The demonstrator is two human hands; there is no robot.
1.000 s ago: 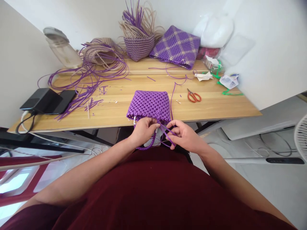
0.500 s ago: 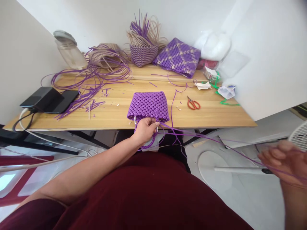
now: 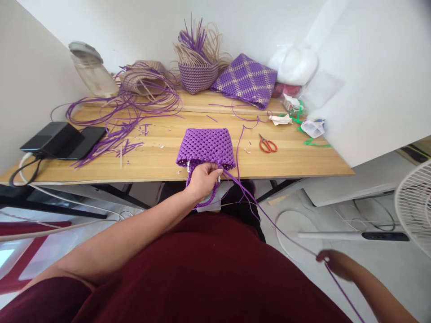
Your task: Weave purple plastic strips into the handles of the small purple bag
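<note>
A small purple woven bag [image 3: 206, 146] lies at the table's front edge, its opening towards me. My left hand [image 3: 204, 177] is closed on it at the rim, where a braided purple handle [image 3: 213, 197] loops down over the edge. From beside those fingertips a purple strip [image 3: 269, 217] runs out to the right. Low on the right, my right hand [image 3: 336, 264] pinches this strip between thumb and fingers, and its tail hangs down past the hand. Several looser strips dangle below the bag near my lap.
Orange-handled snips [image 3: 268, 144] lie right of the bag. Purple strips [image 3: 134, 105] and cut scraps cover the table's left side, near a black device [image 3: 50, 139]. Woven baskets [image 3: 198, 76] and a plaid woven piece [image 3: 249, 80] stand behind. A fan [image 3: 415, 206] is at far right.
My right hand has swung down and inward from the far right, now pinching the purple strip lower. My left hand stays on the bag. The view has shifted slightly.
</note>
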